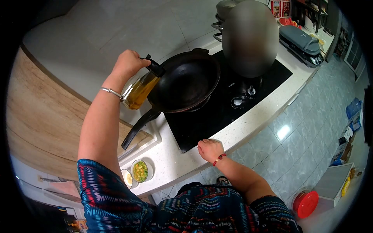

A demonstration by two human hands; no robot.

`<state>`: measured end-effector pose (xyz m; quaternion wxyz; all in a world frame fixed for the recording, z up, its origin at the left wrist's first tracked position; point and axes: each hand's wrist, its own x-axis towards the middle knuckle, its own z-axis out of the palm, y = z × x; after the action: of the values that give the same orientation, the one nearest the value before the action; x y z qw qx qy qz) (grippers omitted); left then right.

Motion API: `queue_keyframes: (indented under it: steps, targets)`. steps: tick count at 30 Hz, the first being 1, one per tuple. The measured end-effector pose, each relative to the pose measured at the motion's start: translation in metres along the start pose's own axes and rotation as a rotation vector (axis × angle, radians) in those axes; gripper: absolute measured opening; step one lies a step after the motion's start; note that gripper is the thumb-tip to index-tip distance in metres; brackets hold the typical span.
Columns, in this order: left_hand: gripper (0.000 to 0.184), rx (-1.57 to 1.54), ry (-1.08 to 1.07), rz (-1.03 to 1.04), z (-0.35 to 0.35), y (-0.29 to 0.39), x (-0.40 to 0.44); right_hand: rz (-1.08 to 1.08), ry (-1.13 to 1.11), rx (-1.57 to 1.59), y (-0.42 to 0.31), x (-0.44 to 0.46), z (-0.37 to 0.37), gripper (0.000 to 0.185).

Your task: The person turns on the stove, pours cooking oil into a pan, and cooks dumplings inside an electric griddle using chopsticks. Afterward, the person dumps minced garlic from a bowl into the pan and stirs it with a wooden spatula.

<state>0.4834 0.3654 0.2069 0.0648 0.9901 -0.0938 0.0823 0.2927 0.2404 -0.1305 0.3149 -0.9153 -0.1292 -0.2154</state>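
Observation:
My left hand (130, 64) is closed round the handle of a glass oil bottle (140, 91) with a black top and yellow oil inside. The bottle is tilted, its top at the left rim of a black wok (184, 83). No stream of oil can be made out. The wok sits on a black cooktop (190, 130), its handle pointing down-left. My right hand (210, 150) rests on the counter's front edge beside the cooktop, its fingers curled in with nothing visible in them.
Two small bowls, one with chopped green and yellow food (140, 171) and one paler (127, 178), stand on the white counter (171, 167). A blurred oval covers the cooktop's far side. Stacked pots (224, 9) and a grey appliance (299, 40) stand beyond. A red-lidded container (307, 204) is at lower right.

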Motion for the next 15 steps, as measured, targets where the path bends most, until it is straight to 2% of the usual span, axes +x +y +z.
queue_keyframes:
  steps: [15]
  targets:
    - [0.033, 0.042, 0.027, 0.044, 0.0062, 0.0063, 0.0075, 0.02, -0.058, 0.008, -0.0022, 0.0018, -0.0041, 0.009]
